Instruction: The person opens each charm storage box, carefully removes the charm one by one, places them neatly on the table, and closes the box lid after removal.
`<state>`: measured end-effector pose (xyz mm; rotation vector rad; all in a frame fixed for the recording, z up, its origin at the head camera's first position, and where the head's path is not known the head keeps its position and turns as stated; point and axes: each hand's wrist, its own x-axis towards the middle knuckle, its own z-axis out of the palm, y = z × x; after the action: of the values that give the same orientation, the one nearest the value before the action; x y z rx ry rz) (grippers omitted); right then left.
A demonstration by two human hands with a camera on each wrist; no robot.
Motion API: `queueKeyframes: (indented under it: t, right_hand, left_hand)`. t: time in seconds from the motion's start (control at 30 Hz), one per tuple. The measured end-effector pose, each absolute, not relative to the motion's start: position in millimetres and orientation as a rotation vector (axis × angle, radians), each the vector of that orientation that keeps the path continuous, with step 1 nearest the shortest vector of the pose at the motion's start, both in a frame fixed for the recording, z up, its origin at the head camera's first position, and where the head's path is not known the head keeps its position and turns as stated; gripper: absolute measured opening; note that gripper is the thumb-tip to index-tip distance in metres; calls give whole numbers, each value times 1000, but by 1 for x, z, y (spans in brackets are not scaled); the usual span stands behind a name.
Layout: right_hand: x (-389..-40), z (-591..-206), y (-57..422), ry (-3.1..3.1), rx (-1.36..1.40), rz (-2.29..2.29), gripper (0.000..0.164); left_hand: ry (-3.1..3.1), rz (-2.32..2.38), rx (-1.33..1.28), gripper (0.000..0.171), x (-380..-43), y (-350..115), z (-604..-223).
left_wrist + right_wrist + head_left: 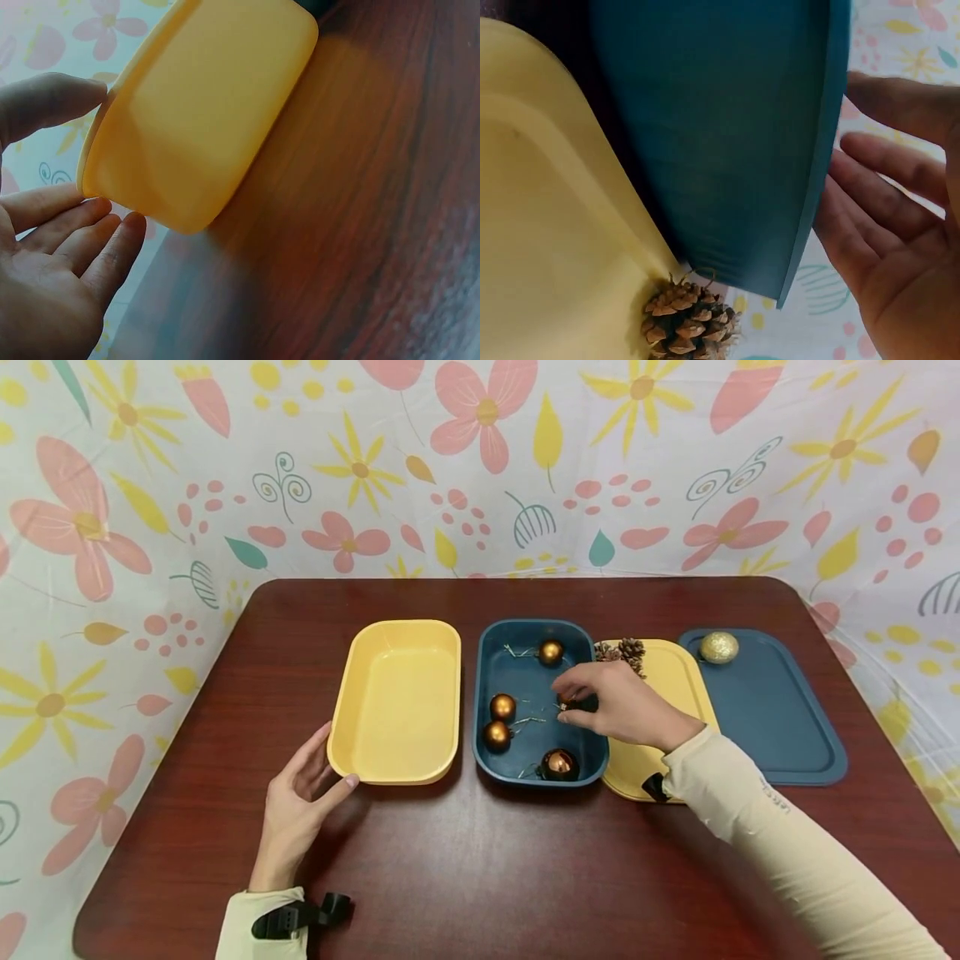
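The right grip [626, 700] looks parted around a bauble [567, 701], probably light, slippery, fragile: pinch its sides gently. The left grip [295, 814] holds the yellow bin [401, 702].

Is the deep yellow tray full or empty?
Empty: in the head view, the deep yellow tray shows a bare floor with nothing on it.

Left hand [294, 814] spread, right hand [628, 702] apparently loosely bent.
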<state>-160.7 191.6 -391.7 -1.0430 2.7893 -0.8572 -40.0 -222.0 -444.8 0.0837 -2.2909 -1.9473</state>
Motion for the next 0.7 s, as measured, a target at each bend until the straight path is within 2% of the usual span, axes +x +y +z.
queueKeyframes:
  t: [0.37, 0.7]
  right_hand:
    - [-150, -393, 183, 2513, -1229, -736, 40]
    - [-143, -396, 177, 2456, -1224, -675, 35]
  left_hand:
    - [-2393, -1777, 132, 79, -41, -218, -437]
    - [-2397, -1614, 74, 78, -36, -203, -424]
